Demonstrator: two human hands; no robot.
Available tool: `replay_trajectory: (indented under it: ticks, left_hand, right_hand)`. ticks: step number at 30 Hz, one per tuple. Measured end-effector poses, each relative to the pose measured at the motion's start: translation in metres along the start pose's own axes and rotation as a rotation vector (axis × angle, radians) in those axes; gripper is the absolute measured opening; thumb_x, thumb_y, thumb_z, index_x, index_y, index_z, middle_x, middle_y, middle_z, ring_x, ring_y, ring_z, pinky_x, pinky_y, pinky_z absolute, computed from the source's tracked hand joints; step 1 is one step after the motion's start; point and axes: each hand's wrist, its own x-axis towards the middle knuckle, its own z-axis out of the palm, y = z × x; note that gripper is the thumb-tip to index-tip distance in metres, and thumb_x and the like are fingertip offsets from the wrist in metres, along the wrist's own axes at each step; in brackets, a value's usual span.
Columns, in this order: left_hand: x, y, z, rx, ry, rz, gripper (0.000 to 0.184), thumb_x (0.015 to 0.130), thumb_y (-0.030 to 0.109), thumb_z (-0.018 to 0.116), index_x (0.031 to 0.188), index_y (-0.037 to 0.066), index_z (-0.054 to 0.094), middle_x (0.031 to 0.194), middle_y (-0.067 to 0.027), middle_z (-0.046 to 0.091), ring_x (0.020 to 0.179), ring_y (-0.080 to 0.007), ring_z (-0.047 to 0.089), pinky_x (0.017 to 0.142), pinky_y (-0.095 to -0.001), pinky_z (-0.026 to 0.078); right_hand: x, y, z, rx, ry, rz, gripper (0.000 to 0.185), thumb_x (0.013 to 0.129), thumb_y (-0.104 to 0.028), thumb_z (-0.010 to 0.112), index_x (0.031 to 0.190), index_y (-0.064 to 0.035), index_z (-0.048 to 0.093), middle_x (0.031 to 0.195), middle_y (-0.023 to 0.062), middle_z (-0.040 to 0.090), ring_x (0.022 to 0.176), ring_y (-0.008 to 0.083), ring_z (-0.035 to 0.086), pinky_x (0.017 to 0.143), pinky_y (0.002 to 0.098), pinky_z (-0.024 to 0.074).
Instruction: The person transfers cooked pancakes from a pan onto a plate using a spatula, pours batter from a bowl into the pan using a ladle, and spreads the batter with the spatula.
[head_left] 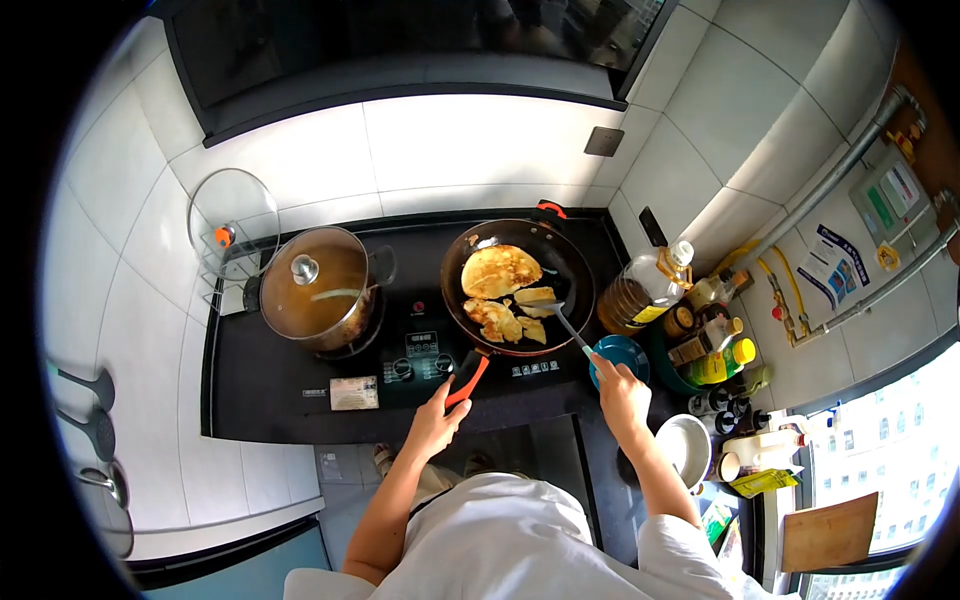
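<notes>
- The left hand (432,425) is wrapped around the handle (468,378) of the frying pan (574,262).
- The right hand (622,400) grips a spatula (574,328), its blade down at the food.
- In the pan lie 1 large golden piece (503,270), egg by its look, and several smaller pieces (493,318).
- Dividing the frying food seems the step in hand; the next move calls for a steady pan and a low blade.

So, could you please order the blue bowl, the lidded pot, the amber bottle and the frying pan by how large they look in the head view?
Largest to smallest:
1. frying pan
2. lidded pot
3. amber bottle
4. blue bowl, partly hidden by the right hand
</notes>
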Motion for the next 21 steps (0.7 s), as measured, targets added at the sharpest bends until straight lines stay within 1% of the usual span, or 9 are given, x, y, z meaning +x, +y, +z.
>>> replay_trajectory:
  ticks: [3,8,10,12,14,15,18,19,21]
  left_hand:
    - [0.001,-0.001,-0.001,-0.003,-0.005,-0.003,0.069,0.092,0.035,0.064,0.148,0.01,0.033,0.061,-0.0048,0.055,0.045,-0.012,0.051,0.043,-0.0275,0.043]
    - [0.002,-0.003,0.001,-0.013,0.006,0.012,0.067,0.092,0.033,0.064,0.148,0.011,0.034,0.061,-0.0021,0.052,0.043,-0.0093,0.046,0.039,-0.0261,0.038]
    - [0.002,-0.003,0.002,-0.011,0.004,0.009,0.067,0.092,0.033,0.064,0.148,0.012,0.034,0.061,-0.0021,0.052,0.043,-0.0094,0.047,0.039,-0.0262,0.039]
    - [0.001,-0.002,0.001,-0.008,0.009,-0.008,0.066,0.092,0.033,0.064,0.147,0.012,0.035,0.061,-0.0021,0.052,0.043,-0.0095,0.047,0.04,-0.0264,0.039]
    - [0.001,-0.002,-0.001,0.035,0.001,0.01,0.069,0.091,0.037,0.063,0.147,0.01,0.034,0.063,-0.007,0.057,0.047,-0.0144,0.054,0.045,-0.0296,0.045]
    - [0.001,-0.001,-0.001,0.038,0.001,0.004,0.069,0.091,0.037,0.063,0.147,0.009,0.034,0.063,-0.0076,0.058,0.048,-0.0149,0.054,0.046,-0.0298,0.045]
    - [0.004,-0.008,0.0,0.035,0.016,0.044,0.069,0.091,0.037,0.063,0.147,0.009,0.035,0.062,-0.0076,0.058,0.048,-0.0149,0.054,0.046,-0.0297,0.045]
    - [0.004,-0.008,0.001,0.029,0.011,0.036,0.069,0.091,0.037,0.063,0.147,0.009,0.035,0.062,-0.0076,0.057,0.048,-0.0148,0.054,0.046,-0.0297,0.045]
    - [0.003,-0.006,0.0,0.025,0.004,0.018,0.069,0.091,0.037,0.063,0.147,0.009,0.035,0.062,-0.0075,0.057,0.048,-0.0147,0.054,0.046,-0.0296,0.044]
  right_hand:
    - [0.009,0.002,-0.002,0.018,0.071,-0.004,0.029,0.085,-0.012,0.066,0.114,-0.0196,0.066,0.07,0.0066,0.055,0.057,0.0271,0.059,0.051,0.0357,0.0485]
    - [0.038,-0.01,0.02,-0.055,0.167,-0.05,0.032,0.084,-0.014,0.067,0.115,-0.0231,0.067,0.067,0.0037,0.053,0.054,0.0224,0.058,0.049,0.0329,0.0481]
    - [0.052,-0.015,0.033,-0.04,0.162,-0.05,0.031,0.086,-0.014,0.065,0.115,-0.0228,0.067,0.065,0.0046,0.052,0.054,0.0227,0.058,0.048,0.0335,0.0478]
    - [0.057,-0.012,0.054,-0.07,0.116,-0.079,0.036,0.086,-0.01,0.06,0.12,-0.0231,0.064,0.068,0.0055,0.052,0.054,0.0234,0.059,0.048,0.0345,0.0482]
    - [0.054,-0.006,0.069,-0.11,0.06,-0.114,0.041,0.085,-0.008,0.058,0.123,-0.0234,0.061,0.07,0.0057,0.053,0.055,0.0241,0.06,0.048,0.0349,0.0486]
    - [0.049,-0.006,0.067,-0.152,0.011,-0.12,0.045,0.083,-0.005,0.057,0.124,-0.0229,0.059,0.072,0.0057,0.054,0.055,0.0244,0.06,0.048,0.0352,0.0492]
    - [0.035,-0.008,0.055,-0.21,-0.017,-0.135,0.044,0.083,-0.005,0.057,0.123,-0.0219,0.059,0.071,0.0056,0.054,0.055,0.024,0.06,0.048,0.035,0.0493]
    - [0.032,-0.01,0.047,-0.257,-0.037,-0.142,0.046,0.081,-0.008,0.06,0.124,-0.0233,0.059,0.072,0.0057,0.055,0.056,0.0209,0.063,0.048,0.0313,0.0505]
    - [0.034,-0.016,0.032,-0.228,-0.01,-0.129,0.045,0.081,-0.007,0.06,0.123,-0.0227,0.06,0.072,0.0055,0.055,0.056,0.0207,0.063,0.048,0.0312,0.0503]
